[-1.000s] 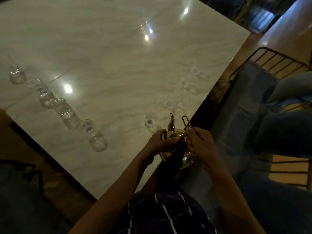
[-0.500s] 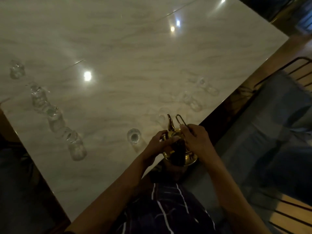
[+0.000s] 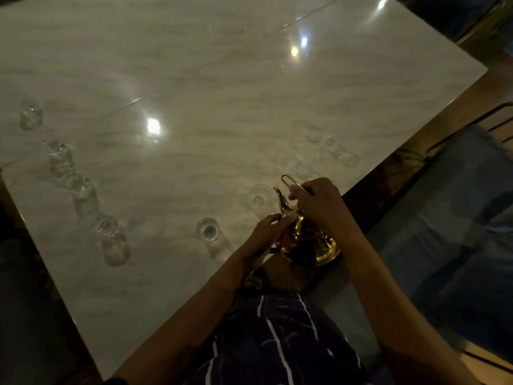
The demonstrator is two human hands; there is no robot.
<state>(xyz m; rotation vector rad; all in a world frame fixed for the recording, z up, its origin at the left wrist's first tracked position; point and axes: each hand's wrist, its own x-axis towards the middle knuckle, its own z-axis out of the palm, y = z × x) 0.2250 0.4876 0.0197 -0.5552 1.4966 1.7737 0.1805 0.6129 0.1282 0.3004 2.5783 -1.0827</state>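
A shiny golden teapot (image 3: 301,237) hangs at the near edge of the white marble table (image 3: 194,93), its spout pointing toward the table. My right hand (image 3: 319,204) grips the thin wire handle above the pot. My left hand (image 3: 266,232) holds the pot's body, its thumb pressed near the base of the spout. A small clear glass (image 3: 206,230) stands just left of my left hand. A second small glass (image 3: 258,194) stands right in front of the spout.
Several clear glasses stand in a line along the table's left edge, the nearest glass (image 3: 112,240) being the largest in view. Two faint glasses (image 3: 333,148) stand by the right edge. A dark metal chair (image 3: 472,129) with blue cloth is on the right.
The view has shifted, so the table and glasses sit differently in frame. The teapot has tipped further toward the table, and my hands keep their hold on it.
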